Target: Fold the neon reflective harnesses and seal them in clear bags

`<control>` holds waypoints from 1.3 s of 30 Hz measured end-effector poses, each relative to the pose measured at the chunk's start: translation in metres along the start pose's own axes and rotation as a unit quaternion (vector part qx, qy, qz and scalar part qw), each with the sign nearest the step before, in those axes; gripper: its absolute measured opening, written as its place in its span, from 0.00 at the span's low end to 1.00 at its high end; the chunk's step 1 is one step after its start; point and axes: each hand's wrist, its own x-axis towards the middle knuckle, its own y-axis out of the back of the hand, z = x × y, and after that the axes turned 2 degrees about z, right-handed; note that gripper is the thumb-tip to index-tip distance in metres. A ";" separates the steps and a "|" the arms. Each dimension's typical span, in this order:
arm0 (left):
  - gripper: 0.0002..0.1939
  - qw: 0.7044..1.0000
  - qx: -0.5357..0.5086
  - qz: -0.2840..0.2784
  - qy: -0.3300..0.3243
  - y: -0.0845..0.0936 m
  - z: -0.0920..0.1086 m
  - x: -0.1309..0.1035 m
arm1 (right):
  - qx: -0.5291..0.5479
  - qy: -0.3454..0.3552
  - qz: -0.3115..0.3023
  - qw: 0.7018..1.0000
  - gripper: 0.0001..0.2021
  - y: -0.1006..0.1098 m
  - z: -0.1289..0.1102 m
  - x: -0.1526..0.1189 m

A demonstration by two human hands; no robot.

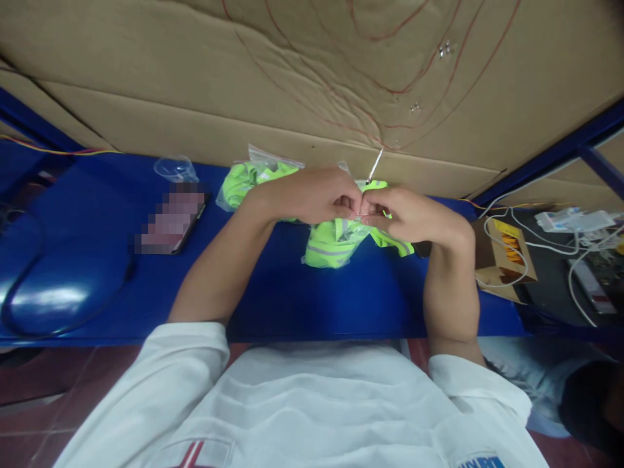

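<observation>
My left hand and my right hand meet with fingertips pinched together over a clear plastic bag. The bag's edge appears to be between the fingers of both hands. Neon green fabric with grey stripes lies in and around the bag on the blue table. Another clear bag with neon green fabric rests behind my left forearm. A thin pointed whitish object sticks up just behind my fingers.
A phone and a clear plastic cup lie on the blue table at the left, near a black cable. At the right are an open cardboard box and white cables. Brown cardboard with red wires stands behind.
</observation>
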 end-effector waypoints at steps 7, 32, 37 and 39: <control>0.14 0.997 -0.034 -0.070 -0.008 0.013 -0.008 -0.011 | 0.050 -0.042 -0.036 0.997 0.08 0.005 0.009 -0.009; 0.06 0.998 0.018 -0.056 -0.009 0.009 0.007 -0.009 | -0.024 0.010 -0.002 1.000 0.02 -0.003 -0.018 0.002; 0.05 0.999 0.038 -0.031 -0.017 0.007 0.011 -0.007 | -0.016 -0.002 -0.001 1.000 0.03 -0.001 -0.016 -0.001; 0.05 0.999 0.017 -0.037 -0.008 0.007 0.010 -0.008 | -0.020 -0.002 0.003 1.000 0.04 -0.002 -0.014 -0.001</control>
